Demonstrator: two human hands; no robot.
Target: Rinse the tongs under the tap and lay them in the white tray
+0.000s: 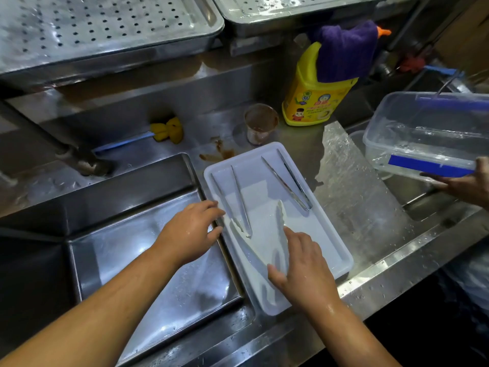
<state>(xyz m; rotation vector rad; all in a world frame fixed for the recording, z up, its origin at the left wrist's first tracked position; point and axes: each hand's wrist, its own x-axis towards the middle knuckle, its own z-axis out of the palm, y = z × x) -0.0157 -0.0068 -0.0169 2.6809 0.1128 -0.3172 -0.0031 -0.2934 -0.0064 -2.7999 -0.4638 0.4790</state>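
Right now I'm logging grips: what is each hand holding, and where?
The right hand rests on the white tongs near their joined end in the white tray; the left hand touches the tray's edge.

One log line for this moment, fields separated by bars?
white plastic tray: two metal tongs inside | right hand: on white tongs | left hand: tray edge

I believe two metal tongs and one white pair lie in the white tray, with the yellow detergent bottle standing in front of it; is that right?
Not quite: the head view shows the yellow detergent bottle standing behind the white tray, not in front. Two metal tongs and the white pair do lie in it.
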